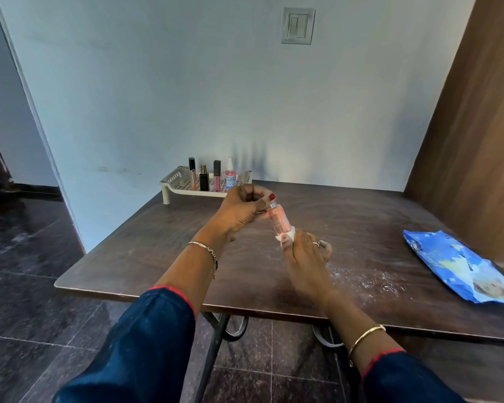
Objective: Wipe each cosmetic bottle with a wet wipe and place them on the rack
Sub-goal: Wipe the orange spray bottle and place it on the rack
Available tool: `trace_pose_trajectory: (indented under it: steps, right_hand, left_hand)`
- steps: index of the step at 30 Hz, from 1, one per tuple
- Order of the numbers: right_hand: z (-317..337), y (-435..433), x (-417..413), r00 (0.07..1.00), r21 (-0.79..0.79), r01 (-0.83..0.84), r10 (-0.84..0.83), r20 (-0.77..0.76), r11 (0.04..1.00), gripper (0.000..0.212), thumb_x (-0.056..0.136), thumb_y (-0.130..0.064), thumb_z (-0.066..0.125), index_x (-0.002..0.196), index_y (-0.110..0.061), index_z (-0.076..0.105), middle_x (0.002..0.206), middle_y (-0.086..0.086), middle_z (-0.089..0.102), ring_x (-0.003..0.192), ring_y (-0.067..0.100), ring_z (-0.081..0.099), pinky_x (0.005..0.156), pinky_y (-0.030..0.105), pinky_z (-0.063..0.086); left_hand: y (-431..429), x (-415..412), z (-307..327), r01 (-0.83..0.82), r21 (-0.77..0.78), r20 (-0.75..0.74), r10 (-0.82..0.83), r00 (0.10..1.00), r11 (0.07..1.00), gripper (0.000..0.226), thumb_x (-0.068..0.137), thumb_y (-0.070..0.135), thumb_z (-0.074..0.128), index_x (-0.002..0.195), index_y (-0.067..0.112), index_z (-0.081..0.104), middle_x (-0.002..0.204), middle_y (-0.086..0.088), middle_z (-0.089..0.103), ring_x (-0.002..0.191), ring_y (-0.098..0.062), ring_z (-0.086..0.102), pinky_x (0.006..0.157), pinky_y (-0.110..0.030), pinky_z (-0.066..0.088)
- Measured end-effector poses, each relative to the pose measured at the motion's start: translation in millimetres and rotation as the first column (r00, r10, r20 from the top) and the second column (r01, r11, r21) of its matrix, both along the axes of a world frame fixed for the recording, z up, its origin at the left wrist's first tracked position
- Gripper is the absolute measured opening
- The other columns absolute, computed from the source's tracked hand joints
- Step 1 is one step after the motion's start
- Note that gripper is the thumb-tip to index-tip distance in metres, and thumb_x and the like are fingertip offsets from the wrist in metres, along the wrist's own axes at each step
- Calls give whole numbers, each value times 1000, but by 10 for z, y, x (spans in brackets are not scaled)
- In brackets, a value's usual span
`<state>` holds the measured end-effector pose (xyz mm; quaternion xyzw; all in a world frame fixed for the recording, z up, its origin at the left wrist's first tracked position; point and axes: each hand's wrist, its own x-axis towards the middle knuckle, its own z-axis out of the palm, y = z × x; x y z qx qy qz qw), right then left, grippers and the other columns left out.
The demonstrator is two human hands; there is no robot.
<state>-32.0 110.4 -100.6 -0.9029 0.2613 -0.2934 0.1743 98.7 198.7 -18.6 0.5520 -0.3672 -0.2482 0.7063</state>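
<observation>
Pink clear-plastic cosmetic bottle [280, 221] is held tilted over the dark wood table [361, 228]. Left hand [242, 209] pinches its cap end; right hand [304, 251] grips the white wet wipe [284, 235] at its base. Suggest rotating the bottle and dragging the wipe its full length, then onto the cream perforated plastic rack [184, 183].

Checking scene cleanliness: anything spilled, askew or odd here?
White speckles lie scattered on the dark wooden table, right of the right hand; looks like spilled powder or residue. The blue plastic wipes pack lies askew near the right edge. Bottles on the white perforated rack stand upright.
</observation>
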Motion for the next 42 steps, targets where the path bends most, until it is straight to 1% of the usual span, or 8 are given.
trace_pose_trajectory:
  steps: [6, 11, 19, 22, 25, 29, 35, 42]
  right_hand:
    - [308, 92, 86, 987, 289, -134, 103, 120, 948, 41, 102, -47, 17, 100, -27, 53, 97, -7, 68, 94, 5, 51, 97, 32, 25]
    - [445, 71, 7, 885, 767, -459, 158, 438, 449, 47, 95, -51, 37, 115, -14, 58, 95, 4, 72, 88, 14, 62, 69, 27, 45]
    - [274, -87, -204, 779, 777, -608, 316, 542, 166, 36, 93, -44, 45, 106, -13, 59, 88, 3, 66, 90, 15, 60, 80, 27, 39]
    - [238, -141, -252, 819, 786, -557, 337, 465, 268, 37, 94, -43, 48, 105, -11, 62, 91, 4, 67, 96, 18, 58, 94, 34, 38]
    - [251, -130, -252, 931, 718, -351, 308, 197, 601, 34, 93, -49, 44, 110, -23, 58, 97, 1, 67, 99, 15, 56, 93, 31, 40]
    - [245, -93, -178, 983, 173, -53, 82, -162, 983, 32, 96, -52, 31, 100, -26, 49, 88, -6, 56, 92, 14, 50, 93, 38, 24]
    - [398, 49, -112, 990, -93, 89, -98, -105, 992, 44, 102, -39, 20, 113, -20, 58, 107, -1, 48, 105, 17, 47, 95, 40, 22]
    - [587, 55, -103, 999, 469, 19, 5, -50, 883, 48, 103, -36, 14, 116, -15, 56, 104, 5, 48, 116, 25, 46, 106, 42, 26]
  left_hand:
    - [-41, -32, -30, 147, -22, 5, -147, 989, 989, 19, 88, -4, 56, 93, 10, 68, 86, -5, 70, 89, -19, 68, 79, -28, 57]
    - [-67, -72, -53, 237, -58, -30, -239, 970, 970, 21, 87, -6, 55, 96, 7, 68, 86, -5, 73, 84, -15, 69, 77, -25, 57]
    - [-69, -66, -89, 250, -159, -215, -281, 935, 955, 22, 86, -5, 53, 102, 2, 66, 90, -11, 74, 89, -17, 71, 82, -25, 57]
    - [-66, -49, -110, 261, -63, -211, -268, 940, 963, 25, 86, 0, 55, 109, 6, 66, 98, -8, 73, 96, -18, 69, 90, -35, 53]
    - [-78, -49, -95, 168, 112, -187, -146, 972, 979, 21, 86, 7, 62, 106, 10, 67, 96, -3, 73, 86, -12, 70, 84, -36, 54]
    - [-105, -70, -98, -10, 137, -206, 38, 978, 991, 13, 79, 8, 72, 91, 4, 68, 83, -7, 70, 65, -8, 69, 67, -25, 59]
    - [-110, -161, -178, -34, 68, -236, 49, 970, 997, 8, 79, 4, 70, 87, 2, 69, 75, -8, 70, 64, -11, 69, 61, -22, 59]
    - [-139, -291, -224, -25, -59, -250, 9, 968, 998, 8, 80, -2, 66, 85, 3, 69, 67, -2, 71, 64, -9, 69, 60, -20, 57]
